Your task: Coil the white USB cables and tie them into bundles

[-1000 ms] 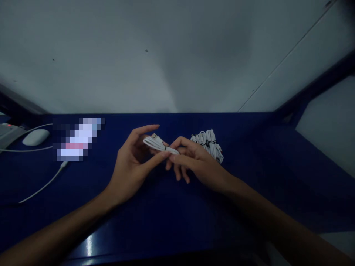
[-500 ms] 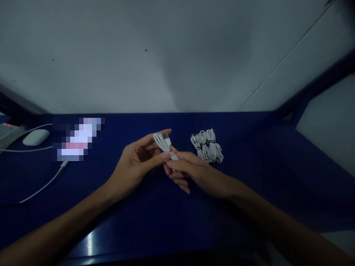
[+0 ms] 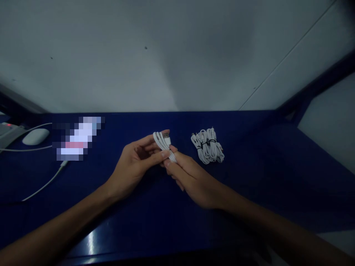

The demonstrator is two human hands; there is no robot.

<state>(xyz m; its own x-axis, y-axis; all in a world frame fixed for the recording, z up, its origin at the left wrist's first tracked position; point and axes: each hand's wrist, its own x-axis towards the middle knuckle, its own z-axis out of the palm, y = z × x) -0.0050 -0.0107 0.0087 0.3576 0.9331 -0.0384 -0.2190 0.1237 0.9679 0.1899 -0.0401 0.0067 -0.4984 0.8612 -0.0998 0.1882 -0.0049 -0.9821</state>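
A white USB cable (image 3: 160, 140), folded into a small coil, is held between both hands above the blue table. Its metal USB plug points up at the coil's far end. My left hand (image 3: 135, 160) pinches the coil from the left, thumb on top and fingers behind. Round the coil's lower end, my right hand (image 3: 191, 177) closes with thumb and index finger; its other fingers are partly hidden underneath. Right of the hands lie several coiled white cables (image 3: 206, 146), bundled with black ties and set side by side.
On the left, a phone-like device (image 3: 80, 138), blurred by pixels, lies with a white cord (image 3: 46, 184) plugged into its near end. Beside it are a white rounded mouse-like object (image 3: 36, 137) and a power strip (image 3: 9, 133) with a red light. A pale wall (image 3: 124, 74) rises behind the blue table (image 3: 133, 229).
My right hand has shifted slightly left and down along the coil, its fingers now more tucked in. More of the bundled cables shows. My left hand stays nearly still.
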